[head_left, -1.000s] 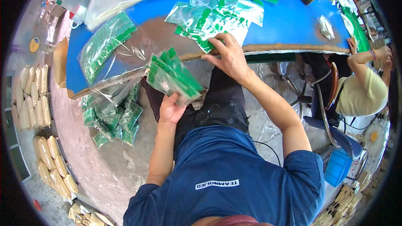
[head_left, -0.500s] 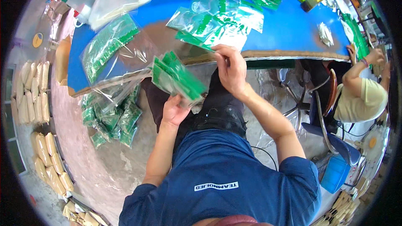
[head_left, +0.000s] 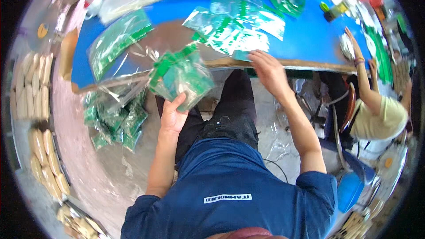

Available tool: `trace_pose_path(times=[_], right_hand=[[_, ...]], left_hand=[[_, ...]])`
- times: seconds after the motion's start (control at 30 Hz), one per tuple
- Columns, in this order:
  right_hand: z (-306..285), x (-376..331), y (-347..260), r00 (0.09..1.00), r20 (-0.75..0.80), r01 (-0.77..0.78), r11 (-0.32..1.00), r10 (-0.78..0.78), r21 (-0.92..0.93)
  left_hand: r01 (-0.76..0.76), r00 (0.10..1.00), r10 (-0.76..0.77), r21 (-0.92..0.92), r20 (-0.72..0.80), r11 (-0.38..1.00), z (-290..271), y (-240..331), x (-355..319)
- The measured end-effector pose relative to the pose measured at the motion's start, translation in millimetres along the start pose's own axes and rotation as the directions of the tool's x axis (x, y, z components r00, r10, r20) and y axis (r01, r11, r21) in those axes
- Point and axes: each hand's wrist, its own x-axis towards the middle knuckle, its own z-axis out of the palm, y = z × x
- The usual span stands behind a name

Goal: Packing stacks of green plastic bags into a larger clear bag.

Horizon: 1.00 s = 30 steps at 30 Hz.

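Observation:
My left hand (head_left: pixel 173 114) is closed on a fanned stack of clear plastic packets with green bands (head_left: pixel 188 77), held up over my lap with the thumb on top. At the table's near edge, the fingers of my right hand (head_left: pixel 271 71) press together on a green-edged plastic packet (head_left: pixel 240 55); the thumb is hidden. That packet lies by the front of a loose, shiny pile of similar packets (head_left: pixel 239 24) on the blue table (head_left: pixel 318 46).
A large clear bag of green packets (head_left: pixel 119 46) lies at the table's left, its film hanging over the edge. More filled green packets (head_left: pixel 117 121) lie on the floor below. At right sits a co-worker (head_left: pixel 378 115), one hand near a white bundle (head_left: pixel 346 46).
My left hand has moved slightly left, and its stack is more spread out. My right hand has shifted right along the table edge. The co-worker's hand has reached onto the table.

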Motion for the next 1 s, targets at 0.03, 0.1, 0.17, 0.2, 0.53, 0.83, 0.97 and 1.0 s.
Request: trace_pose_path(times=[0.03,0.1,0.17,0.2,0.53,0.83,0.97,1.0], right_hand=[[-8,-9,2,0.987,-0.084,-0.130,0.990,0.134,0.051],[-25,-9,-21,0.910,-0.276,-0.281,0.949,0.311,0.142],[-31,5,-54,0.835,-0.437,-0.252,0.939,0.334,0.235],[-25,20,-65,0.877,-0.479,0.049,0.999,-0.046,-0.008],[72,149,-73,0.931,0.014,-0.361,0.917,0.364,0.169],[51,67,-60,0.942,0.089,0.312,0.941,-0.325,0.133],[44,54,-71,0.936,-0.063,0.349,0.896,-0.345,0.276],[47,52,-78,0.940,-0.047,0.330,0.869,-0.337,0.368]], left_hand=[[0.079,0.996,-0.078,0.027,-0.036,0.996,-3,0,-4],[0.105,0.993,-0.104,0.022,-0.049,0.994,2,2,-9],[0.164,0.986,-0.165,-0.020,-0.031,0.986,16,2,-11],[0.164,0.986,-0.165,-0.014,-0.036,0.986,13,3,-12],[0.070,0.995,-0.063,0.104,-0.072,0.992,8,-5,6],[0.110,0.994,-0.113,-0.258,0.005,0.960,-63,22,-4],[0.158,0.987,-0.144,-0.275,0.071,0.948,-41,18,-2],[0.163,0.986,-0.148,-0.273,0.074,0.948,-38,14,1]])
